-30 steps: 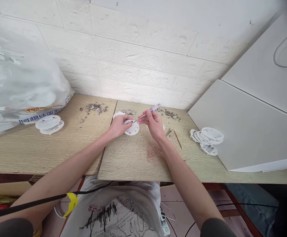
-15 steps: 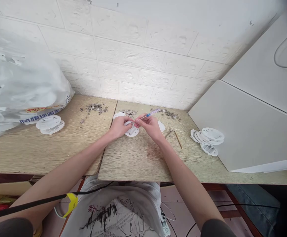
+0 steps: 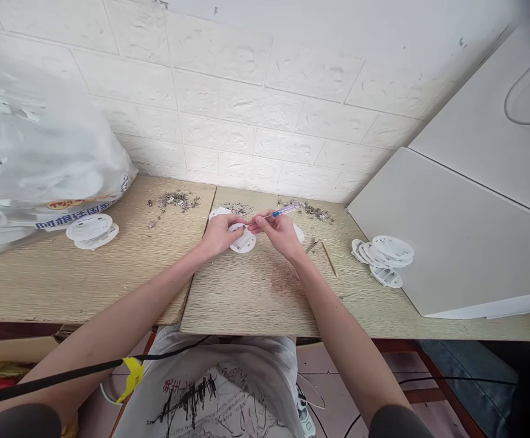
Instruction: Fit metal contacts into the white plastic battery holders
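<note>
My left hand (image 3: 220,235) is closed on the upper left edge of a round white plastic battery cover (image 3: 244,243), which is tilted above the table. In my right hand (image 3: 278,232) is a small screwdriver (image 3: 285,210) with a clear handle and a blue collar. Its thin shaft points left toward the cover's upper edge, where my fingertips meet; the tip itself is too small to make out. Another white part (image 3: 298,233) shows partly behind my right hand, and one more white piece (image 3: 219,212) lies behind my left hand.
Small metal pieces lie in piles at the left (image 3: 178,201), middle (image 3: 239,209) and right (image 3: 317,213). Tweezers (image 3: 312,245) and a thin wooden stick (image 3: 329,258) lie right of my hands. White discs are stacked at the right (image 3: 388,250) and left (image 3: 90,229), near a plastic bag (image 3: 55,164).
The screwdriver's handle has shifted slightly right and tilted flatter, and my right fingers have moved a little with it. My left hand still holds the cover in nearly the same place.
</note>
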`<state>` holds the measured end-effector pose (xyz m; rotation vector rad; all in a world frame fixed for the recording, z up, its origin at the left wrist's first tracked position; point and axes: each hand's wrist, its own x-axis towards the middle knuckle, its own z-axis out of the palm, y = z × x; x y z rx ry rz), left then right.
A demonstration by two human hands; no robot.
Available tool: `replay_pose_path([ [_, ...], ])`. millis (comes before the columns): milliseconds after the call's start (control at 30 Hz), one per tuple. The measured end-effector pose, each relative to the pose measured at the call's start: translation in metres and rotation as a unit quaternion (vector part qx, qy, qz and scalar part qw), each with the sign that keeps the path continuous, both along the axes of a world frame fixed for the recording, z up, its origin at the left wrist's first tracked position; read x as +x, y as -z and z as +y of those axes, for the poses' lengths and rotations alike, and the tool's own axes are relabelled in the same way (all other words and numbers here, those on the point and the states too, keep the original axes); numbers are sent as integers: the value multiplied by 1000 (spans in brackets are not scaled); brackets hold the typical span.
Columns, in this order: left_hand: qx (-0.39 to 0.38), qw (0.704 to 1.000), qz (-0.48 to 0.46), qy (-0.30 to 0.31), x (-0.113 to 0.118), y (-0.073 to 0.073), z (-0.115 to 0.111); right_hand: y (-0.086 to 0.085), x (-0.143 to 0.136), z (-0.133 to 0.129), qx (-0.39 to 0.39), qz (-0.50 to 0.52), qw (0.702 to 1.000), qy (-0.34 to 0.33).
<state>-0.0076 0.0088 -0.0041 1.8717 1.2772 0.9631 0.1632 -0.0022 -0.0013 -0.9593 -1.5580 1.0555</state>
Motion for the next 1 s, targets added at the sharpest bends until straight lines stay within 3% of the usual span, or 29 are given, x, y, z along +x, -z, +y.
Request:
replay_pose_path([
  [767,15,1000,20,2,0,2,-2,-1,-3,-5,37,-89,995,23],
  [1000,17,999,45,-16,1,0,-3,0,-6,-6,84,-170,980,63],
])
